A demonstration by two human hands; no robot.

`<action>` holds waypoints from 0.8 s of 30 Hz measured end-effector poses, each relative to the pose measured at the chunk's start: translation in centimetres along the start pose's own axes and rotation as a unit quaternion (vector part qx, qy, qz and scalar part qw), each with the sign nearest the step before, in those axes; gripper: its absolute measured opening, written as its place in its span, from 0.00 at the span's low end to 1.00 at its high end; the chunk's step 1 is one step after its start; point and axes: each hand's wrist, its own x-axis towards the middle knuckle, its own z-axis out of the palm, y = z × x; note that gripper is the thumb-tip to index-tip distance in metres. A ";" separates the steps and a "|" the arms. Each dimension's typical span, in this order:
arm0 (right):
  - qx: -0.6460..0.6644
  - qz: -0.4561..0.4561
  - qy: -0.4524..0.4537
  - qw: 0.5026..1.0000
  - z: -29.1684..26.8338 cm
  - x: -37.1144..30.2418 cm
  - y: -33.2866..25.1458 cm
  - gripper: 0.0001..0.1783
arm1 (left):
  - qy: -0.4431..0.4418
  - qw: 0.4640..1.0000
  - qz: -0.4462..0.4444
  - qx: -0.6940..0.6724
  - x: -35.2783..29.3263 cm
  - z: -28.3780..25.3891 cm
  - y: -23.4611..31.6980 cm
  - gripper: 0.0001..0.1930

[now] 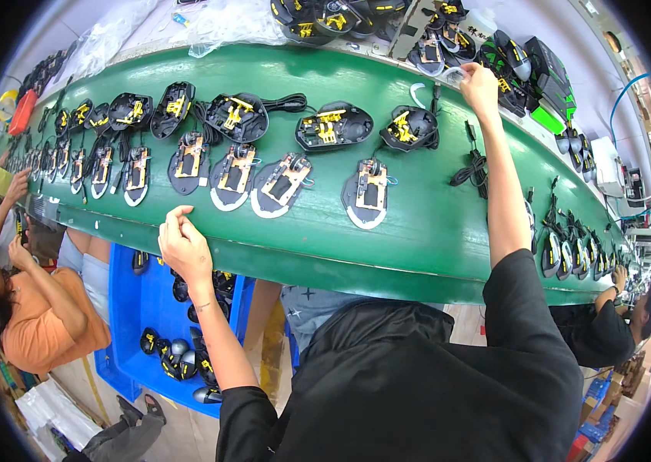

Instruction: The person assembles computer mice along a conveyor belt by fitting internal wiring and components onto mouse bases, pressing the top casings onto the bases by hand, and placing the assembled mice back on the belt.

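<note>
My right hand (481, 91) reaches to the far side of the green bench and pinches a white curved strip (452, 72). Another white curved strip (417, 95) lies on the bench left of it. Over the near edge, my left hand (185, 245) is closed with its fingers curled; anything inside is hidden. In front of me lie mouse bases with circuit boards, the rightmost one (367, 194) set apart from its neighbour (281, 185). Behind them rest upturned black mouse shells (335, 125) with yellow parts, one shell (408, 128) nearest my right hand.
Coiled black cables (473, 171) and a row of mice (564, 256) lie to the right. Piled shells (333, 19) and black-green boxes (547, 77) stand at the back. A blue bin (131, 308) with mouse parts is below left. Co-workers sit on both sides, one in orange (56, 319).
</note>
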 end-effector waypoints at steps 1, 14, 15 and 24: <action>0.052 -0.012 0.008 0.999 -0.4 -0.4 -1.1 0.14 | 0.000 1.000 0.000 0.004 0.1 -0.1 0.1 0.12; 0.027 -0.020 -0.235 0.972 0.3 -0.9 -8.3 0.15 | 0.000 1.000 -0.002 0.000 0.3 -0.4 -0.3 0.11; -0.002 -0.058 -0.208 0.976 0.2 -1.7 -9.0 0.11 | -0.001 1.000 -0.001 0.001 0.3 -0.5 -0.6 0.11; 0.198 -0.218 -0.097 0.951 -2.3 -1.6 -22.1 0.12 | 0.035 0.999 0.034 0.006 0.9 -0.8 -0.4 0.08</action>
